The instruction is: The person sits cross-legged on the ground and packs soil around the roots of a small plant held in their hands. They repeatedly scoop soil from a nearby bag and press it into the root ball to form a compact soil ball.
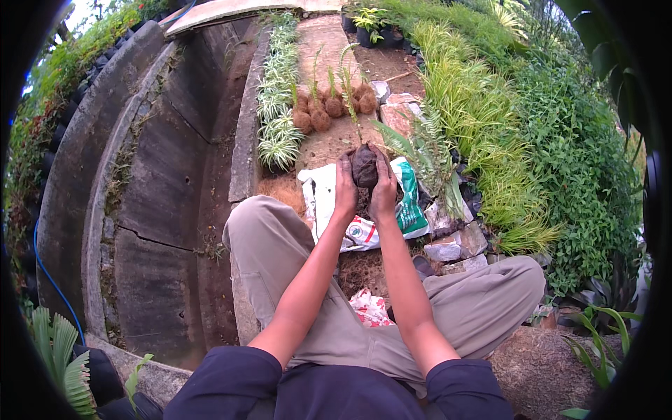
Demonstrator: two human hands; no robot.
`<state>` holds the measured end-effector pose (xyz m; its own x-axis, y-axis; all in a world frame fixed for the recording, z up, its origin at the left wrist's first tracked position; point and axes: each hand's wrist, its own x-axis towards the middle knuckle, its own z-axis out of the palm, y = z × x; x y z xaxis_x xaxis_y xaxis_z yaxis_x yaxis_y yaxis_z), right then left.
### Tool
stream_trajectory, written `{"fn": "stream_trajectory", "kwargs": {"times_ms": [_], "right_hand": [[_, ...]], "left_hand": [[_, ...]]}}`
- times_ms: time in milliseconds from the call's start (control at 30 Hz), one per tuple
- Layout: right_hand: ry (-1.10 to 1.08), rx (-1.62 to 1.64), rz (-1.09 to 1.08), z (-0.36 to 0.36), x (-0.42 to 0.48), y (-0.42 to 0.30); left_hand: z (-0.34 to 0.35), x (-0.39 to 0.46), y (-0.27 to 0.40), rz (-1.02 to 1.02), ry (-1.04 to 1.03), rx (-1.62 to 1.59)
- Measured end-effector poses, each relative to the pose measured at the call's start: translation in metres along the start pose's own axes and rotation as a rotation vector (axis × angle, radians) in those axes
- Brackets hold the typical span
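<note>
Between my left hand [345, 181] and my right hand [384, 181] is a dark, rounded soil ball [364, 167], pressed from both sides by my palms and fingers. A thin fern frond [348, 89] rises from its top. Below my hands lies a white and green plastic sack [323, 191] with dark soil on it. Beyond, several fern seedlings with round brown fibre-wrapped root balls [320, 119] stand together on the path. Loose brown fibre [283, 191] lies left of the sack.
A deep concrete drainage channel [157, 173] runs along the left. Variegated spider plants [283, 142] line its edge. On the right are broken stones [443, 249], cut fern fronds [428, 149] and yellow-green grassy plants [472, 121]. A red and white patterned cloth [370, 308] lies between my legs.
</note>
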<state>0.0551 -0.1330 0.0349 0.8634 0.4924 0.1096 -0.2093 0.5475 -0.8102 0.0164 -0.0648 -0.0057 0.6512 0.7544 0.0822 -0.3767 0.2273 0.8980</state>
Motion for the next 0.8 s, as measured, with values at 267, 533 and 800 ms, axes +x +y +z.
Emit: {"fn": "stream_trajectory", "kwargs": {"times_ms": [267,533,800], "right_hand": [[-0.045,-0.244,-0.075,0.003,-0.004,0.011],[-0.089,-0.16,-0.006,0.01,-0.01,0.004],[-0.131,-0.323,-0.138,0.007,-0.007,0.013]], "left_hand": [[-0.003,0.005,0.008,-0.096,-0.086,-0.349],[-0.005,-0.006,0.02,-0.002,-0.116,-0.284],[-0.009,-0.011,0.021,0.042,-0.171,-0.291]]}}
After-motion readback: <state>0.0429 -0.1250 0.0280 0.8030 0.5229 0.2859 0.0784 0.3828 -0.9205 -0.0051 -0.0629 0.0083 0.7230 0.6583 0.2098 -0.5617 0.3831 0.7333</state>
